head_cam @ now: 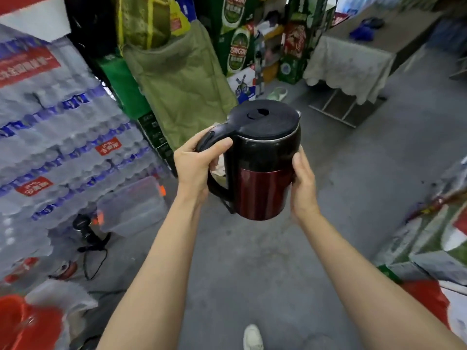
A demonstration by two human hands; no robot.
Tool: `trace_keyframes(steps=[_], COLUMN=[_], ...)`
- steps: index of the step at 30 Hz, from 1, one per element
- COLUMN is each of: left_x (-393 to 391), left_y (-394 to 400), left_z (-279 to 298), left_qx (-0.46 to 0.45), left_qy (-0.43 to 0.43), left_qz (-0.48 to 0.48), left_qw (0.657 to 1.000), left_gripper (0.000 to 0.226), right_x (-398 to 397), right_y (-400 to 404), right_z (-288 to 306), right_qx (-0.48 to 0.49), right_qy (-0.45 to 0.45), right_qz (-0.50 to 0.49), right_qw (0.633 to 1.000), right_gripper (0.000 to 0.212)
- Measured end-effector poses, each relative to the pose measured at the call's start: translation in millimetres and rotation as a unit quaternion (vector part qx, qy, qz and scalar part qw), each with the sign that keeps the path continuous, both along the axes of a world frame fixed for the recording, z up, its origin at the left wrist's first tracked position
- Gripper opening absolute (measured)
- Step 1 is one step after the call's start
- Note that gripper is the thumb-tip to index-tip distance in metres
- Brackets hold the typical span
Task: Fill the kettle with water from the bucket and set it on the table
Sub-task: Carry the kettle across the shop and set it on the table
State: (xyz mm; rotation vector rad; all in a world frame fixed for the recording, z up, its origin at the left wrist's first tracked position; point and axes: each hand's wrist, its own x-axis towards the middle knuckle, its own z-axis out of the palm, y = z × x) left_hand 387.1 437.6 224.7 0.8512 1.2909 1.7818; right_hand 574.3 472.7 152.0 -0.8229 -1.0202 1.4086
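I hold a black and dark-red electric kettle [262,173] in the air in front of me, lid closed, tilted slightly. My left hand [194,168] is wrapped around its black handle. My right hand [303,183] presses flat against the kettle's right side. A red bucket [15,322] shows at the bottom left corner, blurred; its contents cannot be made out. A table covered with a white lace cloth [351,64] stands at the far right.
Stacked packs of bottled water [55,137] fill the left. A clear plastic box [131,208] and a black kettle base with cord [86,231] lie on the grey concrete floor. Green beer cartons [237,46] and sacks stand at the back. Bags [434,236] are at the right.
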Motion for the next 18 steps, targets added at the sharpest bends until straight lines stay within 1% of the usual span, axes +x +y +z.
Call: trace_keyframes(steps=[2,4,7,10,15,18], left_x=[11.4,27.4,54.9,86.7,147.9,181.7], left_y=[31.3,60.0,99.7,138.1,207.9,249.1], left_z=[-1.2,0.5,0.4,-1.5,-3.8,-2.8], left_qx=[0.002,0.010,0.016,0.016,-0.008,0.002], left_qy=[0.017,0.021,0.017,0.014,0.017,0.019], left_qz=[-0.032,-0.066,-0.102,-0.136,-0.175,-0.191], left_qw=[0.999,0.998,0.994,0.991,0.984,0.982], left_gripper=[0.044,0.039,0.034,0.026,0.026,0.028], right_x=[14.0,29.3,55.4,88.4,148.5,181.6], right_y=[16.8,32.7,58.8,87.8,142.8,179.0], right_z=[2.1,5.2,7.9,5.4,-2.1,3.4], right_qx=[-0.004,-0.002,-0.021,-0.035,-0.017,-0.018], right_qy=[0.005,0.003,0.013,0.021,0.016,0.015], right_qz=[-0.034,-0.057,-0.098,-0.141,-0.152,-0.168], right_qw=[0.999,0.998,0.995,0.989,0.988,0.985], right_gripper=[0.058,0.055,0.067,0.071,0.074,0.076])
